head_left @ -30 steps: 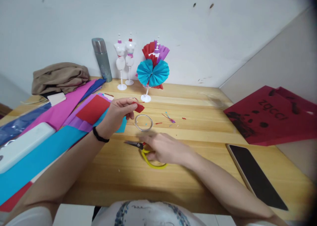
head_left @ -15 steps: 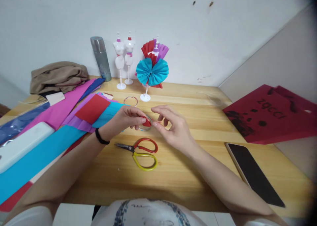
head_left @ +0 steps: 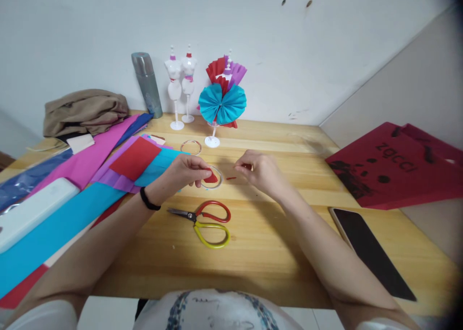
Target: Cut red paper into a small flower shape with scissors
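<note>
Between its thumb and fingers, my left hand (head_left: 188,171) pinches a small red paper piece (head_left: 211,177), held above a round ring (head_left: 217,185) on the table. My right hand (head_left: 258,171) is a little to the right, its fingers drawn together in a pinch; whatever is between the tips is too small to make out. A thin red scrap (head_left: 231,178) lies on the wood between the hands. Scissors (head_left: 195,218) with one red and one yellow handle lie in front of my left hand, blades pointing left.
Paper sheets (head_left: 65,224) and a white case (head_left: 39,212) lie left. Behind stand a bottle (head_left: 147,86), two white dress forms (head_left: 175,89) and one dressed in folded paper (head_left: 222,104). A phone (head_left: 372,253) and red bag (head_left: 394,171) are right.
My right hand has moved slightly right, away from the red piece, and its spread fingers have closed together. More of the ring under my left hand now shows.
</note>
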The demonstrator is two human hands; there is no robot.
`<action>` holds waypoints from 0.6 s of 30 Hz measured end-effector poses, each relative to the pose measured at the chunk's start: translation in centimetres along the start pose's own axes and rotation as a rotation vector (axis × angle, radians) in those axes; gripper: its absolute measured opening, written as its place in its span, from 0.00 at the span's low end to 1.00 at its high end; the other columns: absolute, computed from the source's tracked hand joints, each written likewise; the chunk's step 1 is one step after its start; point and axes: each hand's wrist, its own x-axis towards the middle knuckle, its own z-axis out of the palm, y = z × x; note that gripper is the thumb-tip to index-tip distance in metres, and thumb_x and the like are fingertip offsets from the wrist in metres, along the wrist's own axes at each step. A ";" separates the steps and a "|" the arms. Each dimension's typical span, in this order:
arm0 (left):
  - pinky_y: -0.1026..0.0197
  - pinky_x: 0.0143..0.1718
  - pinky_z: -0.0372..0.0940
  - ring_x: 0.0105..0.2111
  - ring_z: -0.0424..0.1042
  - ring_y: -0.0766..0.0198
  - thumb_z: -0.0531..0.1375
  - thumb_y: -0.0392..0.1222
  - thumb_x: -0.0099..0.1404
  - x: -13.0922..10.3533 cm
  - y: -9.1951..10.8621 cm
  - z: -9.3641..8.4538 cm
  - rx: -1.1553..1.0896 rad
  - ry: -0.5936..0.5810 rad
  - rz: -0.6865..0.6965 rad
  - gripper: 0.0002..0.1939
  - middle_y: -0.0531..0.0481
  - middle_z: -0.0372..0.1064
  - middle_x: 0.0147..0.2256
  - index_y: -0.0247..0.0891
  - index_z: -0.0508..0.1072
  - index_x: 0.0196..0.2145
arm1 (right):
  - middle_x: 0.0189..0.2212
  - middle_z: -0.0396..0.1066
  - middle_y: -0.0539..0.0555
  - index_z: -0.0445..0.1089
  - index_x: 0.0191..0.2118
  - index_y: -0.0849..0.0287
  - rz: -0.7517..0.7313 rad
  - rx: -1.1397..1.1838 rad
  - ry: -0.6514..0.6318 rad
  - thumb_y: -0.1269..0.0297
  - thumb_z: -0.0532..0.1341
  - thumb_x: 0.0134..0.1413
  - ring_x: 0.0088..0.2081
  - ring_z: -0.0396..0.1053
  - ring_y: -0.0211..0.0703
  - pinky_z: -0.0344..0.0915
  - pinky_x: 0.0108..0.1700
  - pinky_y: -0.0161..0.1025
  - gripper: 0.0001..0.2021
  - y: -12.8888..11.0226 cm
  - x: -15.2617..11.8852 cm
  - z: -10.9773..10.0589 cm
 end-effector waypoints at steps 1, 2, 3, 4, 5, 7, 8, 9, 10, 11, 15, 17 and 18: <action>0.67 0.18 0.57 0.16 0.67 0.68 0.77 0.44 0.50 0.0 -0.1 0.0 -0.005 0.001 0.002 0.10 0.51 0.73 0.16 0.37 0.84 0.25 | 0.35 0.80 0.57 0.81 0.30 0.58 0.031 -0.084 -0.053 0.74 0.66 0.60 0.33 0.74 0.44 0.63 0.36 0.39 0.09 0.5 0.3 0.2; 0.67 0.18 0.58 0.16 0.67 0.68 0.77 0.44 0.50 0.1 -0.1 -0.1 -0.012 -0.001 0.003 0.10 0.51 0.73 0.16 0.37 0.83 0.25 | 0.35 0.80 0.57 0.82 0.30 0.58 0.065 -0.152 -0.105 0.75 0.67 0.60 0.33 0.74 0.45 0.61 0.35 0.39 0.09 0.8 0.5 0.6; 0.67 0.18 0.58 0.16 0.67 0.69 0.77 0.44 0.50 0.1 -0.2 -0.1 -0.016 -0.005 0.004 0.10 0.51 0.73 0.16 0.37 0.83 0.25 | 0.35 0.80 0.58 0.83 0.31 0.58 0.079 -0.191 -0.166 0.75 0.67 0.60 0.33 0.75 0.45 0.60 0.34 0.39 0.09 1.1 0.6 1.2; 0.67 0.18 0.58 0.16 0.66 0.69 0.77 0.44 0.50 0.1 -0.2 0.0 -0.016 -0.010 0.002 0.10 0.51 0.73 0.16 0.37 0.83 0.25 | 0.36 0.81 0.58 0.83 0.31 0.58 0.079 -0.214 -0.211 0.75 0.68 0.61 0.34 0.75 0.45 0.60 0.34 0.39 0.09 1.2 0.7 1.8; 0.67 0.18 0.58 0.16 0.67 0.69 0.77 0.44 0.50 0.1 -0.2 0.0 -0.015 -0.013 0.000 0.10 0.51 0.73 0.16 0.37 0.83 0.25 | 0.38 0.81 0.58 0.83 0.31 0.58 0.074 -0.236 -0.232 0.76 0.68 0.61 0.36 0.76 0.46 0.60 0.35 0.39 0.09 1.2 0.7 2.3; 0.67 0.18 0.58 0.16 0.67 0.69 0.77 0.43 0.50 0.2 -0.2 0.1 -0.016 -0.020 -0.003 0.10 0.51 0.74 0.17 0.37 0.83 0.25 | 0.39 0.83 0.59 0.82 0.32 0.58 0.046 -0.285 -0.261 0.77 0.67 0.61 0.38 0.78 0.47 0.60 0.36 0.39 0.10 1.1 0.6 3.2; 0.67 0.18 0.58 0.16 0.67 0.69 0.77 0.43 0.49 0.2 -0.2 0.1 -0.020 -0.022 -0.003 0.10 0.52 0.74 0.16 0.38 0.83 0.25 | 0.40 0.83 0.60 0.82 0.32 0.58 0.033 -0.310 -0.270 0.78 0.67 0.61 0.39 0.78 0.48 0.60 0.36 0.39 0.10 1.0 0.6 3.5; 0.68 0.18 0.58 0.16 0.67 0.69 0.78 0.43 0.49 0.2 -0.2 0.1 -0.024 -0.024 -0.004 0.10 0.52 0.74 0.16 0.38 0.83 0.25 | 0.40 0.83 0.60 0.82 0.33 0.58 0.023 -0.331 -0.276 0.78 0.66 0.62 0.39 0.78 0.48 0.60 0.36 0.40 0.10 1.1 0.6 3.5; 0.68 0.18 0.58 0.16 0.67 0.69 0.78 0.43 0.49 0.1 -0.1 0.2 -0.026 -0.023 -0.005 0.10 0.52 0.74 0.16 0.38 0.83 0.25 | 0.40 0.83 0.61 0.82 0.33 0.59 0.019 -0.348 -0.277 0.78 0.65 0.62 0.38 0.77 0.48 0.59 0.36 0.40 0.10 1.2 0.6 3.4; 0.68 0.18 0.58 0.16 0.67 0.69 0.78 0.44 0.49 0.1 -0.1 0.2 -0.027 -0.020 -0.007 0.11 0.52 0.73 0.16 0.38 0.83 0.25 | 0.39 0.83 0.62 0.81 0.34 0.59 0.025 -0.363 -0.271 0.78 0.64 0.62 0.37 0.77 0.48 0.58 0.35 0.40 0.10 1.5 0.6 3.1; 0.68 0.18 0.57 0.16 0.68 0.68 0.79 0.45 0.47 0.0 0.1 0.2 -0.034 -0.013 -0.015 0.12 0.52 0.74 0.16 0.38 0.83 0.25 | 0.34 0.82 0.65 0.79 0.28 0.60 0.198 -0.470 -0.196 0.77 0.63 0.61 0.30 0.74 0.47 0.53 0.32 0.43 0.12 3.7 0.9 1.1; 0.68 0.18 0.57 0.16 0.68 0.68 0.78 0.45 0.48 0.0 0.1 0.2 -0.030 -0.019 -0.019 0.12 0.52 0.74 0.16 0.38 0.83 0.25 | 0.30 0.80 0.64 0.77 0.25 0.59 0.258 -0.490 -0.169 0.77 0.62 0.61 0.29 0.73 0.46 0.52 0.31 0.43 0.14 5.0 1.1 0.3; 0.68 0.18 0.57 0.16 0.68 0.68 0.78 0.44 0.48 -0.1 0.1 0.3 -0.025 -0.020 -0.022 0.11 0.51 0.73 0.16 0.37 0.83 0.25 | 0.28 0.79 0.63 0.76 0.24 0.59 0.263 -0.475 -0.185 0.77 0.62 0.59 0.27 0.72 0.45 0.51 0.31 0.42 0.14 5.5 1.1 0.0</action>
